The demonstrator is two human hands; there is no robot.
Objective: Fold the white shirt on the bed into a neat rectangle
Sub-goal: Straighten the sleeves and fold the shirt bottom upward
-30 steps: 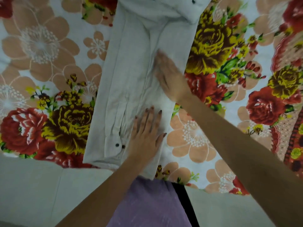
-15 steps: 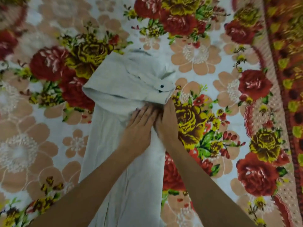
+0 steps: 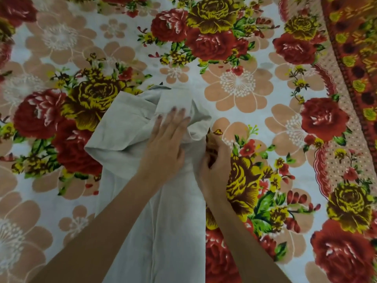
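The white shirt (image 3: 126, 139) lies as a long narrow strip running from the bottom edge up the middle of the bed, its far end bunched and folded over. My left hand (image 3: 166, 144) lies flat on that bunched end, fingers straight and pressing the cloth. My right hand (image 3: 214, 166) is at the shirt's right edge just below the bunch, fingers curled and pinching the cloth edge. Both forearms reach in from the bottom of the view and cover part of the strip.
The floral bedsheet (image 3: 244, 88) with red, yellow and peach flowers fills the whole view. A darker red patterned border (image 3: 355, 58) runs down the far right side.
The view has tilted further up the bed. My left hand slid up onto the bunched far end of the shirt. My right hand went from flat to curled at the shirt's right edge.
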